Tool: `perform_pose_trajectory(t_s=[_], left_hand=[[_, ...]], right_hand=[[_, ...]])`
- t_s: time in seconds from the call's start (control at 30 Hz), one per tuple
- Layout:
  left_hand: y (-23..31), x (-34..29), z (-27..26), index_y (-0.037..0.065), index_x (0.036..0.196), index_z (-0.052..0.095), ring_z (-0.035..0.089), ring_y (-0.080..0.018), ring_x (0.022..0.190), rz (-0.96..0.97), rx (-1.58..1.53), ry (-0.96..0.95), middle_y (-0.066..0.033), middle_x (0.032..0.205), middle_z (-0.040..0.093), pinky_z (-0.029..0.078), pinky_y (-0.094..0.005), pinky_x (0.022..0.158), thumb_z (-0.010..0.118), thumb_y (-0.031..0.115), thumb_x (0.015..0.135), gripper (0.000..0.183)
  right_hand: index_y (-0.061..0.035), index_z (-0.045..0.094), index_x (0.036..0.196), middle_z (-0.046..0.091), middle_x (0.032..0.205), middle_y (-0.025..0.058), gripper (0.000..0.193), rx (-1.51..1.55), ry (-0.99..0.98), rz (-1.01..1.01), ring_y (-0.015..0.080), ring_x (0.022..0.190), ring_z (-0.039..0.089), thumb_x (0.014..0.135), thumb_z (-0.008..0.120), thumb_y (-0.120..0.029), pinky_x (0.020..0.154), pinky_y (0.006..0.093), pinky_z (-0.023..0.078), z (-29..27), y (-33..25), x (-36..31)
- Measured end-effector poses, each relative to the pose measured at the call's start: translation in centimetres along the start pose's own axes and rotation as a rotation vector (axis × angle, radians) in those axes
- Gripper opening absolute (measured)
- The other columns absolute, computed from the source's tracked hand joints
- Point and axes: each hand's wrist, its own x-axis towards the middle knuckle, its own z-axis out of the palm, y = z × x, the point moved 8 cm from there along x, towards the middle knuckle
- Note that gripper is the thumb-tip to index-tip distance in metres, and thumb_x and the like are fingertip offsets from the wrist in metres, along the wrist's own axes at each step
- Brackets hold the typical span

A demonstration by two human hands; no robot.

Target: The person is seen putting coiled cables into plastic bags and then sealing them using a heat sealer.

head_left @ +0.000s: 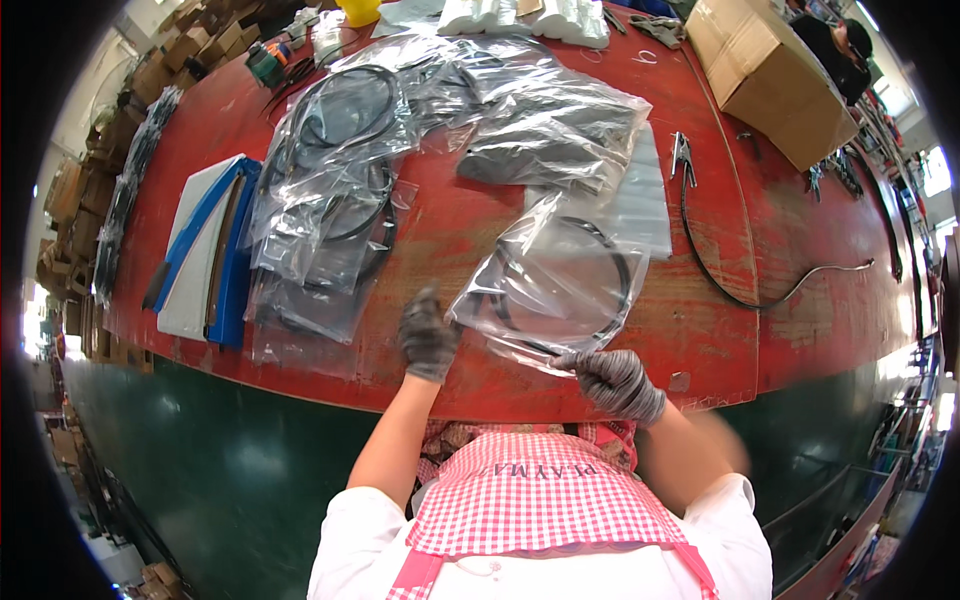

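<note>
A clear plastic bag (562, 285) with a coiled black cable (625, 272) inside lies near the front of the red table. My right hand (615, 383), in a grey glove, pinches the bag's near edge. Beside the bag's left corner is my left hand (428, 336), gloved too. Motion smears its fingers, so whether it touches the bag is unclear. To the left lies a pile of similar clear bags (320, 240) holding coiled black cables. Beyond the bag in my right hand, more filled bags (560, 130) overlap some flat whitish plastic bags (648, 195).
A blue-edged paper cutter (215, 255) sits at the left. On the right, a black cable with a metal clamp (682, 160) crosses the red table (700, 330). A cardboard box (770, 80) stands at the far right, with a person (840, 50) behind it.
</note>
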Motion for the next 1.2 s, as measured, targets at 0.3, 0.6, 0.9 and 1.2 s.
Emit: perform_pose_trajectory(t_s=[0.3, 0.6, 0.9, 1.2], left_hand=[[2.5, 12.0, -11.0, 0.006, 0.084, 0.059, 0.059, -0.0247, 0.063, -0.275, -0.429, -0.387, -0.0121, 0.071, 0.06, 0.047, -0.0348, 0.061, 0.059, 0.015, 0.079, 0.01], [1.4, 19.6, -16.2, 0.005, 0.088, 0.062, 0.058, -0.0127, 0.061, -0.016, -0.071, -0.607, -0.0086, 0.067, 0.062, 0.047, -0.028, 0.06, 0.063, 0.02, 0.081, 0.016], [-4.5, 33.9, -22.1, 0.014, 0.09, 0.063, 0.06, -0.0321, 0.076, 0.091, 0.264, 0.367, -0.0134, 0.081, 0.062, 0.047, -0.0405, 0.065, 0.054, 0.036, 0.085, 0.024], [-18.4, 20.6, -2.2, 0.005, 0.084, 0.063, 0.06, -0.0362, 0.072, 0.025, 0.242, -0.388, -0.0213, 0.078, 0.06, 0.046, -0.0424, 0.063, 0.055, 0.022, 0.084, 0.018]], right_hand=[[0.006, 0.061, 0.101, 0.052, 0.059, -0.004, 0.023, 0.171, 0.378, -0.084, 0.0004, 0.048, 0.042, 0.086, 0.046, -0.003, 0.042, 0.015, 0.03, -11.6, -10.5, 4.0], [-0.0004, 0.063, 0.094, 0.052, 0.055, 0.0002, 0.02, 0.012, 0.148, 0.125, 0.005, 0.045, 0.048, 0.083, 0.047, -0.003, 0.042, 0.0196, 0.039, -10.9, -12.6, 13.8], [-0.0049, 0.059, 0.097, 0.059, 0.076, 0.0064, 0.019, -0.2, 0.364, -0.41, 0.013, 0.068, 0.056, 0.083, 0.051, -0.015, 0.059, 0.026, 0.048, -11.4, -18.6, 30.0], [-0.0076, 0.054, 0.097, 0.057, 0.085, 0.0155, 0.02, -0.713, 0.267, -0.35, 0.03, 0.073, 0.059, 0.079, 0.053, -0.017, 0.064, 0.0378, 0.046, -6.3, 1.8, 20.5]])
